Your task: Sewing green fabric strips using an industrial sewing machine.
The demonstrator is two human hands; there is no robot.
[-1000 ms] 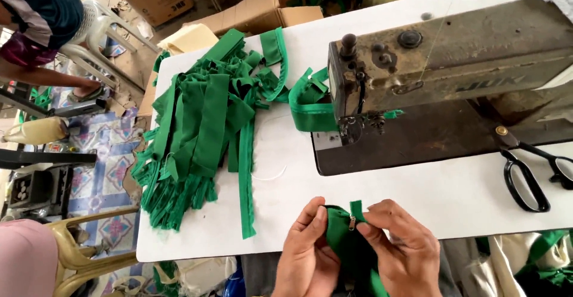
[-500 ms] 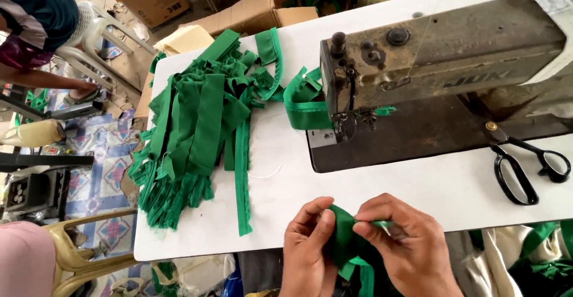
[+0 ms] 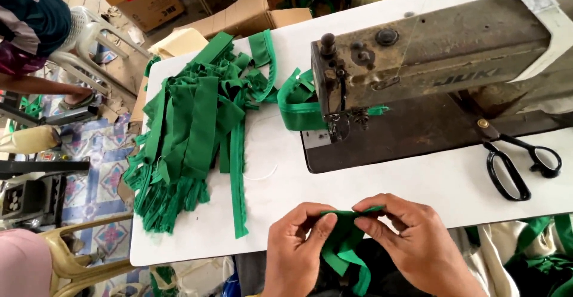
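Both my hands hold one green fabric strip (image 3: 343,243) at the near edge of the white table (image 3: 418,183). My left hand (image 3: 295,249) pinches its left side, and my right hand (image 3: 412,240) pinches its top right end. The strip's tail hangs down between my wrists toward my lap. Directly behind my hands stands an old beige sewing machine (image 3: 430,64) on a dark bed. A folded green strip (image 3: 301,115) lies under its needle area.
A large pile of green strips (image 3: 191,130) covers the table's left half. Black scissors (image 3: 516,163) lie at the right of the machine bed. Cardboard boxes (image 3: 250,14) stand behind the table. Another person sits on a plastic chair (image 3: 89,40) at far left.
My hands have turned the green strip from upright to lying flat between my fingers. The view has shifted slightly, so the machine sits further left in the picture.
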